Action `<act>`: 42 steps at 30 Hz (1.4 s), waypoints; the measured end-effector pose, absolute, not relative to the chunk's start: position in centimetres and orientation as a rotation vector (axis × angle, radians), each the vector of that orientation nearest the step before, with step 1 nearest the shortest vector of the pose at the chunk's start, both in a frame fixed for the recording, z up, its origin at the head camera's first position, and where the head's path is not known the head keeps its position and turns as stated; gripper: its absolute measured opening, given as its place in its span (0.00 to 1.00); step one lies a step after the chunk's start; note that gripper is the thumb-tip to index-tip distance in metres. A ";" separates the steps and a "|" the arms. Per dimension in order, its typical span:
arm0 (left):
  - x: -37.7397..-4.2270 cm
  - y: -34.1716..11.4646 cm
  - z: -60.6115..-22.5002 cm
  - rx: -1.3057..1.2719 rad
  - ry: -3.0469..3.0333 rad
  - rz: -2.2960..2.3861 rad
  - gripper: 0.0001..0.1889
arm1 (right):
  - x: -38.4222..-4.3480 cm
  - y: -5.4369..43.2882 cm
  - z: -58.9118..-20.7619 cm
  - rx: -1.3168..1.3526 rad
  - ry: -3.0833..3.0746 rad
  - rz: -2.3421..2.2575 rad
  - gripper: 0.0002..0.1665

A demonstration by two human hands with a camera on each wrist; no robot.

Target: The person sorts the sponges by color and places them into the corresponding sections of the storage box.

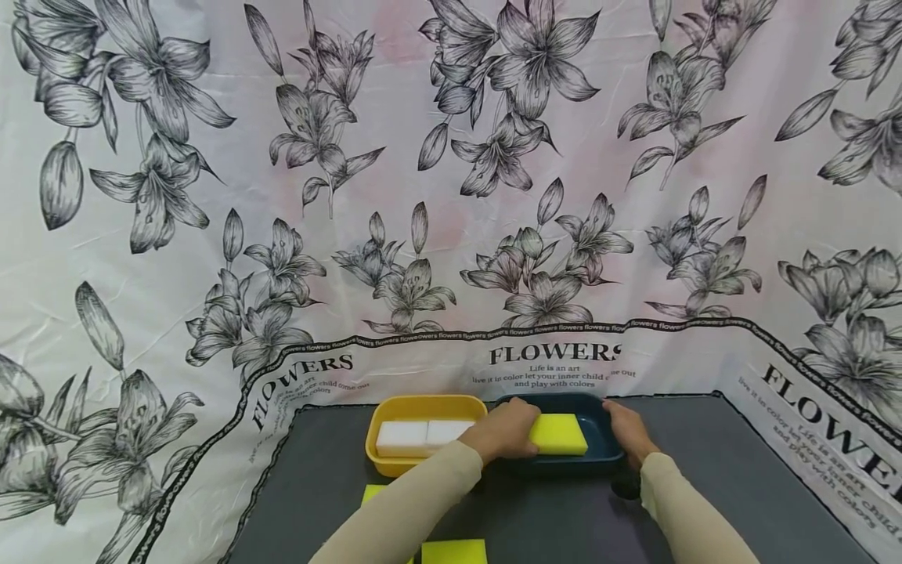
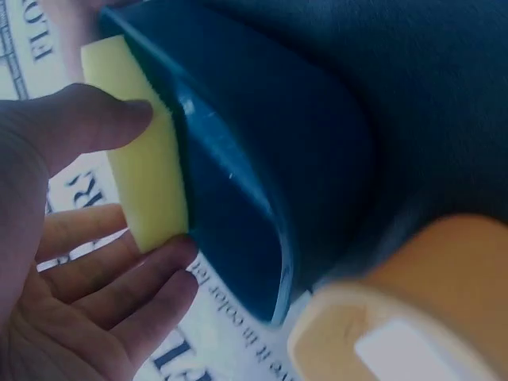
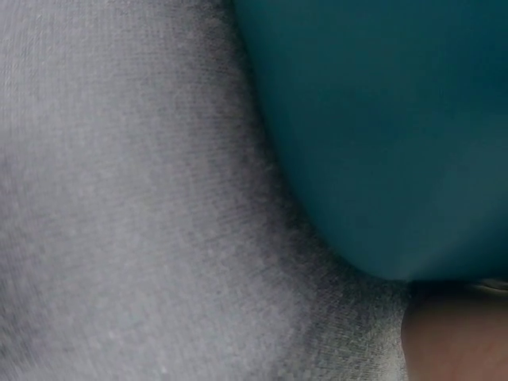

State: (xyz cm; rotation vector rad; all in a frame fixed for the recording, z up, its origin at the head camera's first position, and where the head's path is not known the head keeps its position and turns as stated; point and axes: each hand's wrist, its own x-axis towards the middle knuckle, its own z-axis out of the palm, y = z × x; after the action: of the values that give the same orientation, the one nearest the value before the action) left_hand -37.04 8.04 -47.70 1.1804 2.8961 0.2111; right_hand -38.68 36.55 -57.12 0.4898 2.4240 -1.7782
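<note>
My left hand [image 1: 509, 429] pinches a yellow sponge [image 1: 561, 434], with the thumb on its near face and the fingers at its other edge. In the left wrist view the same sponge [image 2: 147, 167] shows a dark layer along one side, tipped at the mouth of the dark blue basin [image 2: 325, 135]. My right hand [image 1: 627, 433] holds the right end of that basin [image 1: 606, 446] at its rim. Most of the right hand is hidden in the right wrist view, where the basin wall [image 3: 381, 143] covers much of the frame.
A yellow basin [image 1: 426, 402] with two white sponges [image 1: 402, 439] stands left of the blue one. More yellow sponges [image 1: 454, 551] lie on the dark grey table [image 1: 310, 470] near the front, partly behind the left sleeve. A flower-printed sheet [image 1: 423, 274] hangs behind.
</note>
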 end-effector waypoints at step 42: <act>-40.2 16.2 -54.1 1.025 2.909 0.269 0.19 | -39.0 36.8 -57.6 0.481 2.463 -1.802 0.40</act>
State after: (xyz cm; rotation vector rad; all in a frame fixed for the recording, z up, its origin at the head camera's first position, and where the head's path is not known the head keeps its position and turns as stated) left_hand -40.22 16.15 -54.07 1.0251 2.9093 0.2693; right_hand -38.99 36.85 -57.60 0.4805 2.4634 -1.8020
